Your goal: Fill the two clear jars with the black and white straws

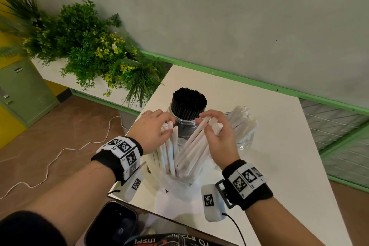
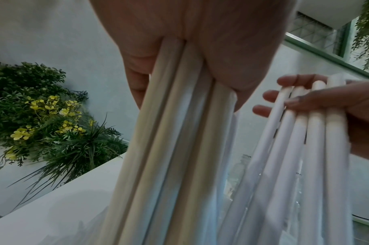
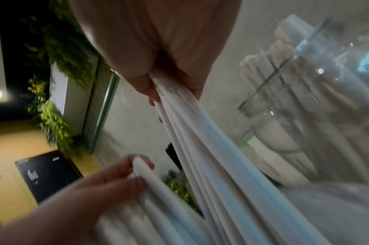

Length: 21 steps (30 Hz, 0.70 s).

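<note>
While the left hand [image 1: 152, 131] grips one bunch of white straws [image 1: 168, 153], the right hand [image 1: 218, 139] clutches another bunch [image 1: 192, 151] beside the jar of black straws [image 1: 188, 106].

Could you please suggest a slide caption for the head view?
Both hands, left hand and right hand, split white straws before two jars.

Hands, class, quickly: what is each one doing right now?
Left hand: fingers curled round a bunch of white straws, holding them.
Right hand: fingers gripping a second bunch of white straws.
</note>
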Each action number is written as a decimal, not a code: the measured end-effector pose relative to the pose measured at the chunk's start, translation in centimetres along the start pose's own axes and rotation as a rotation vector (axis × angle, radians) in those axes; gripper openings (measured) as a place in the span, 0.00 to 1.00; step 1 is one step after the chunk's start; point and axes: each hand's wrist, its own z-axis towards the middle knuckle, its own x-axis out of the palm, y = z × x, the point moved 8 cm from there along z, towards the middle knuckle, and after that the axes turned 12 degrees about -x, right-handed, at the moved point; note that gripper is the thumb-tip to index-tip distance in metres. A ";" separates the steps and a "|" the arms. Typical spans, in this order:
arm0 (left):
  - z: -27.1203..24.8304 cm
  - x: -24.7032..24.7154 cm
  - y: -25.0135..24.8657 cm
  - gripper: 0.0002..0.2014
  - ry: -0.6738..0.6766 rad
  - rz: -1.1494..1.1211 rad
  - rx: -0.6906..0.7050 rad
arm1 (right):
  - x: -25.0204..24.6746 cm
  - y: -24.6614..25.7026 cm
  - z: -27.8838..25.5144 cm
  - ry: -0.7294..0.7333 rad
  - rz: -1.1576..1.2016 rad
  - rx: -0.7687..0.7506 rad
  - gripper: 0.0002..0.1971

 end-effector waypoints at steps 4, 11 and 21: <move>0.2 0.0 -0.2 0.26 0.022 0.024 -0.006 | -3.2 0.9 1.8 -0.075 0.061 0.029 0.16; 0.2 -0.1 -0.6 0.24 0.014 0.039 0.003 | -10.0 5.3 4.3 -0.361 0.039 -0.104 0.17; -0.2 -0.3 -0.7 0.28 0.000 0.043 0.000 | -12.4 7.2 4.6 -0.507 -0.293 -0.358 0.25</move>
